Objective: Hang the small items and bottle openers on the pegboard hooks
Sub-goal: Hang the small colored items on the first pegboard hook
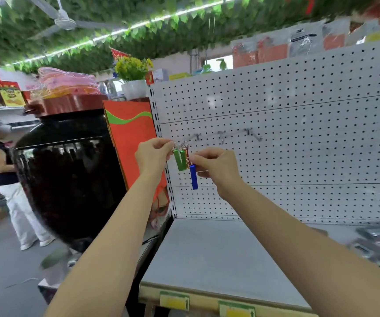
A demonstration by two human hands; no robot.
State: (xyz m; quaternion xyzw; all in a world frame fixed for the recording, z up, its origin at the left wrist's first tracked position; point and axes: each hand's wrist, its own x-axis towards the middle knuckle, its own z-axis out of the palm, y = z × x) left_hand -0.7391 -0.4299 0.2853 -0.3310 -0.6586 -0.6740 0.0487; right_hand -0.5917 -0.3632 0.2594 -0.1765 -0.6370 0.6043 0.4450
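Left hand (154, 154) pinched key rings of green bottle openers (180, 160) beside the leftmost pegboard hook (192, 137), right hand (216, 168) pinched a blue bottle opener (193, 177) just below, white pegboard (298, 133) behind, grey shelf (218, 255) beneath

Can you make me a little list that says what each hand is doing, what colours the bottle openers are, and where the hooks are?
left hand: left hand pinches the key rings above the green openers
right hand: right hand pinches the top of the blue opener
opener colours: green, blue, and a bit of red or orange partly hidden behind
hooks: three metal hooks in a row on the white pegboard; the middle and right ones are bare
on the shelf: blurry packets at the right, on the grey shelf
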